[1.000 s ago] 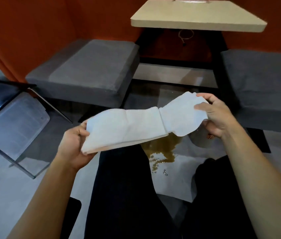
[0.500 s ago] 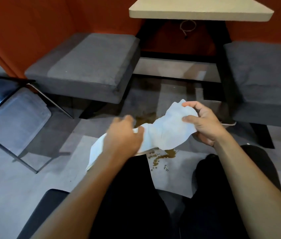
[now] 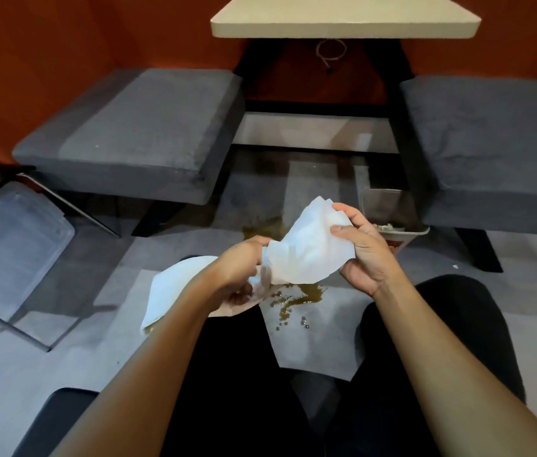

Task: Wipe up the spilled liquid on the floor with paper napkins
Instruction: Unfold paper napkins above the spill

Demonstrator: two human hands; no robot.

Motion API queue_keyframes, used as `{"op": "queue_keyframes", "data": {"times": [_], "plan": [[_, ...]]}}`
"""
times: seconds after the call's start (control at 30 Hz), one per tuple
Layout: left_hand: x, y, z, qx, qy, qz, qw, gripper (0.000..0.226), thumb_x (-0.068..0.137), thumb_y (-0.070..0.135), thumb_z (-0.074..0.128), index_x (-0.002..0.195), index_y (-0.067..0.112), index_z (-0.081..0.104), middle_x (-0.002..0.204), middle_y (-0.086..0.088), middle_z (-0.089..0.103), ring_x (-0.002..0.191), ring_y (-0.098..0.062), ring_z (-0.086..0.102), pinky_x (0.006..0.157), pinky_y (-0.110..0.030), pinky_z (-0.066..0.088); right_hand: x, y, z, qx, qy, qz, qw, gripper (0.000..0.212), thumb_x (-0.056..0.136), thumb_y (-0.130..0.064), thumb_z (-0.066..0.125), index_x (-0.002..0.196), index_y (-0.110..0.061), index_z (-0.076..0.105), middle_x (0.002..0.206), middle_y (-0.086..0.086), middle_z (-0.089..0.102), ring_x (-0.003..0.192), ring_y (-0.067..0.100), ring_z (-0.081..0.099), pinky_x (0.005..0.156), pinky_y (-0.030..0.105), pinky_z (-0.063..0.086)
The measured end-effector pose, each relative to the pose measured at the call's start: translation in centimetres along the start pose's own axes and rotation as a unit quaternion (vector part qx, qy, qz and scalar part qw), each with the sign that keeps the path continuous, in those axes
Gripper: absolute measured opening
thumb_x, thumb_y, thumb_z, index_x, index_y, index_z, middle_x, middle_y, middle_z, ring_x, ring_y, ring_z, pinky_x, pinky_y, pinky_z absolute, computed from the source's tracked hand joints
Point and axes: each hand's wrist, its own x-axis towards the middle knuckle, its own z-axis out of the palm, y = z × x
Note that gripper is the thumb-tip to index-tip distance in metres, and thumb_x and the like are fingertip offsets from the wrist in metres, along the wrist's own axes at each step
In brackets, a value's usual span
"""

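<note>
Napkins held up in both hands above the spill, not yet on the floor – prep step, w/ wiping itself not begun. Right hand pinches the upper edge, thumb over the paper, fingers curled behind. Left hand is blurred but looks closed round the middle of the sheet, the loose end hanging down to its left. Spill is a brown puddle w/ small beads, on the floor between the knees, partly hidden behind the paper; a cup lies just beyond the right hand. Next move prob. calls for bunching the paper into a pad, then lowering it flat onto the puddle & pressing so it soaks before any dragging
</note>
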Motion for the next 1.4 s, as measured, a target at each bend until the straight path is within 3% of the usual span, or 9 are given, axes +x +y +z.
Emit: {"op": "queue_keyframes", "data": {"times": [0.17,0.4,0.5,0.63,0.83,1.07,1.2,1.3,1.4], "plan": [[1.6,-0.6,-0.7,0.133,0.043,0.029,0.99,0.045,0.1,0.043,0.047,0.145,0.04,0.042,0.146,0.0,0.05,0.111,-0.024,0.059,0.072,-0.029,0.053,0.4,0.0,0.7,0.024,-0.023,0.002,0.999,0.042,0.086,0.005,0.064,0.12,-0.02,0.067,0.13,0.012,0.065,0.109,0.032,0.07,0.079,0.047,0.061],[2.5,-0.2,-0.2,0.216,0.091,0.062,0.97,0.059,0.092,0.05,0.065,0.144,0.038,0.04,0.136,-0.003,0.054,0.097,-0.025,0.065,0.053,-0.023,0.056,0.4,-0.1,1.8,0.034,-0.05,-0.006,0.998,0.042,0.087,0.005,0.061,0.123,-0.017,0.062,0.127,0.011,0.066,0.11,0.032,0.069,0.082,0.046,0.061],[2.2,-0.5,-2.0,0.122,0.097,0.097,0.983,0.052,0.093,0.032,0.065,0.142,0.034,0.047,0.125,-0.006,0.058,0.094,-0.026,0.065,0.042,-0.024,0.05,0.6,-0.5,1.5,-0.011,-0.031,-0.003,0.999,0.044,0.087,0.006,0.064,0.125,-0.017,0.064,0.129,0.012,0.065,0.111,0.034,0.069,0.083,0.048,0.061],[0.2,0.5,-7.7,-0.135,0.12,0.131,0.975,0.041,0.094,0.003,0.048,0.122,0.03,0.06,0.101,-0.005,0.059,0.069,-0.018,0.056,0.05,-0.026,0.047,1.0,-2.1,0.2,-0.195,0.068,-0.02,0.978,0.037,0.084,0.004,0.068,0.107,-0.025,0.071,0.128,0.014,0.064,0.114,0.041,0.066,0.073,0.042,0.06],[-4.2,0.3,-15.3,-0.404,0.123,0.177,0.889,0.041,0.092,0.007,0.034,0.119,0.023,0.06,0.094,-0.003,0.061,0.074,-0.018,0.066,0.067,-0.037,0.057,0.9,-5.1,1.1,-0.625,0.125,-0.102,0.764,0.042,0.085,-0.006,0.068,0.12,-0.027,0.059,0.12,0.004,0.058,0.097,0.025,0.057,0.058,0.017,0.042],[-7.5,-2.2,-17.4,-0.534,0.107,0.246,0.802,0.046,0.091,0.006,0.028,0.118,0.018,0.062,0.102,-0.009,0.068,0.096,-0.028,0.072,0.091,-0.045,0.055,-2.0,-3.3,11.8,-0.804,0.064,-0.134,0.576,0.061,0.087,-0.008,0.057,0.137,-0.034,0.036,0.111,0.02,0.06,0.092,0.043,0.06,0.079,0.051,0.058],[-8.8,-3.8,-18.1,-0.541,0.116,0.254,0.793,0.044,0.091,0.004,0.024,0.117,0.018,0.058,0.097,-0.008,0.07,0.091,-0.027,0.075,0.083,-0.044,0.059,-3.9,2.9,17.9,-0.786,-0.045,-0.114,0.606,0.062,0.087,-0.01,0.058,0.139,-0.03,0.031,0.099,0.013,0.053,0.089,0.042,0.06,0.079,0.05,0.059],[-9.4,-5.6,-19.2,-0.54,0.117,0.247,0.796,0.041,0.089,0.003,0.022,0.105,0.017,0.057,0.087,-0.005,0.069,0.079,-0.023,0.075,0.077,-0.041,0.06,-4.4,6.8,19.4,-0.754,-0.121,-0.013,0.646,0.066,0.078,-0.023,0.074,0.132,-0.026,0.037,0.115,0.008,0.057,0.094,0.031,0.061,0.083,0.045,0.058],[-9.6,-7.7,-20.5,-0.531,0.121,0.218,0.81,0.041,0.089,0.004,0.021,0.099,0.019,0.058,0.085,-0.004,0.07,0.074,-0.02,0.073,0.074,-0.039,0.059,-3.9,7.6,18.7,-0.617,-0.117,0.09,0.773,0.053,0.079,-0.035,0.072,0.126,-0.025,0.048,0.101,0.0,0.065,0.081,0.021,0.063,0.078,0.043,0.061]]}}
